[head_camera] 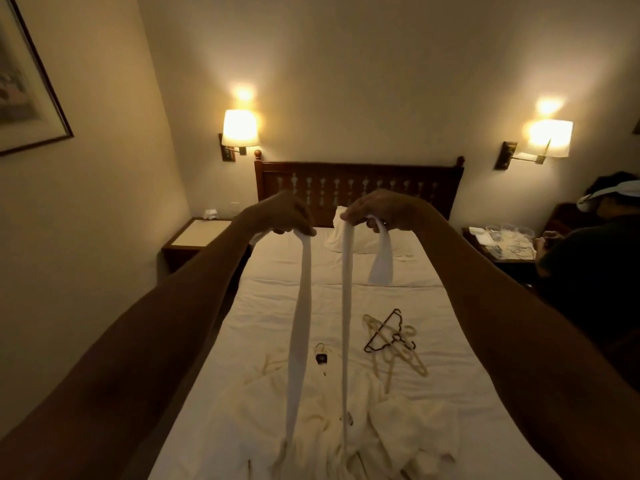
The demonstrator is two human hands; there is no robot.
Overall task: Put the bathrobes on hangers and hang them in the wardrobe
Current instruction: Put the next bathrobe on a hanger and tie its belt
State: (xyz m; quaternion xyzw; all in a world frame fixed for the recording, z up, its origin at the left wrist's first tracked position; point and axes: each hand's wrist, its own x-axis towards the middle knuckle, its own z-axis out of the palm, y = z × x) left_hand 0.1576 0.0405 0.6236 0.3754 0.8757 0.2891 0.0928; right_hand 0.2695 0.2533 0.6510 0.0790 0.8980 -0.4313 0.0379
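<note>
Both arms were stretched out over the bed (450, 323). The left hand (284, 213) and the right hand (381, 207), raised side by side but apart, each pinched the white bathrobe belt (301, 306) in curled fingers (353, 216). Two long strands hung down to the crumpled white bathrobes (311, 410) on the near end of the bed, and a short end dangled from the right hand. A heap of hangers (388, 337), one black, lay on the sheet just beyond the bathrobes.
</note>
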